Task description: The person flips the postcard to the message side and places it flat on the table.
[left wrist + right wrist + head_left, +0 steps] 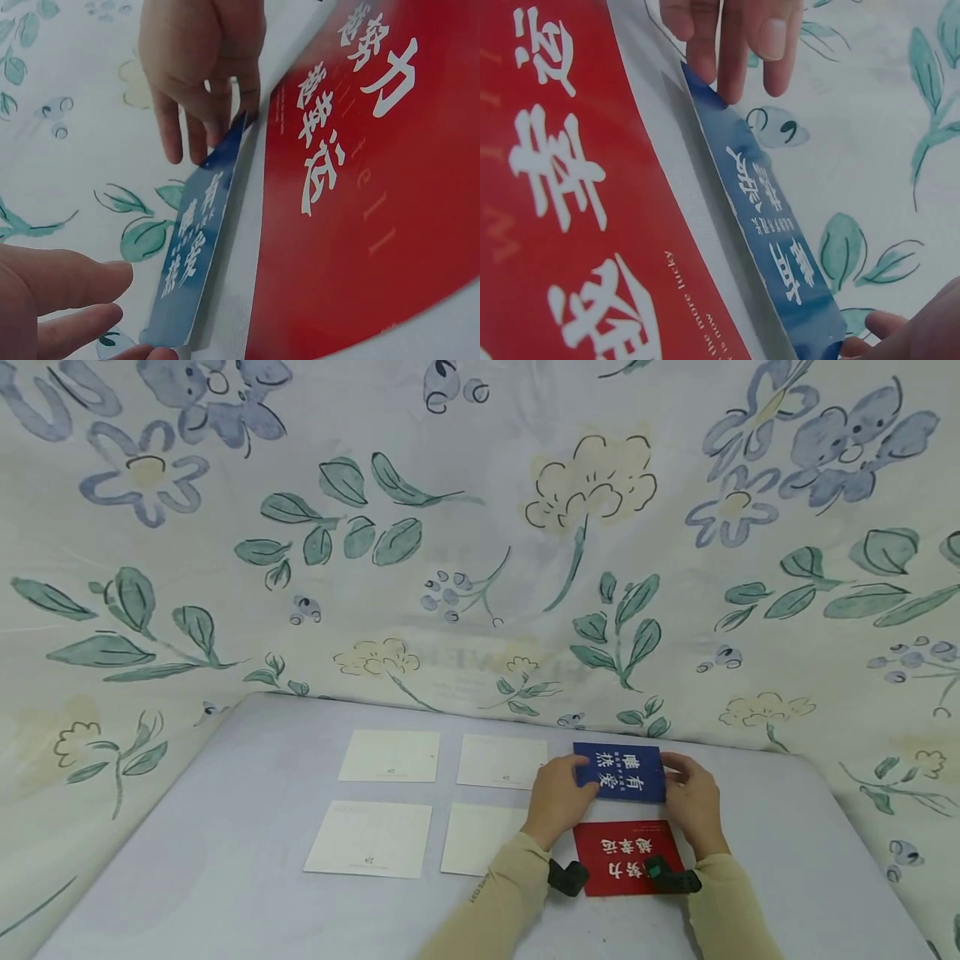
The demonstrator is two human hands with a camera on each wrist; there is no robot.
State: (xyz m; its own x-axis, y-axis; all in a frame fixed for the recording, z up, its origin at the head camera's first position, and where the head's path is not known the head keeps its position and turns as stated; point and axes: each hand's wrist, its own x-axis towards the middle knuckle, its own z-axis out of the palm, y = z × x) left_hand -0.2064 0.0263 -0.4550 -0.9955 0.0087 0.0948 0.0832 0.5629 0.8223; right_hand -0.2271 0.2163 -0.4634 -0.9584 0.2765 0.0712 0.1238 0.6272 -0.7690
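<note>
A blue card (619, 770) with white Chinese characters lies between my two hands at the back right of the table. My left hand (557, 795) holds its left end, the thumb and fingers at the edge. At the opposite end my right hand (693, 799) grips the card's right side. In the left wrist view the blue card (196, 240) appears slightly raised along its near edge, with a shadow beneath; the right wrist view shows the same card (769, 225) tilted. Just nearer to me is a red card (624, 842) with white characters, partly covered by the wrist cameras.
Several white cards lie in two rows to the left, among them a back one (390, 756) and a front one (369, 839). My left forearm partly covers another white card (480, 835). A flower-print cloth (465, 568) rises behind the white table (225, 827).
</note>
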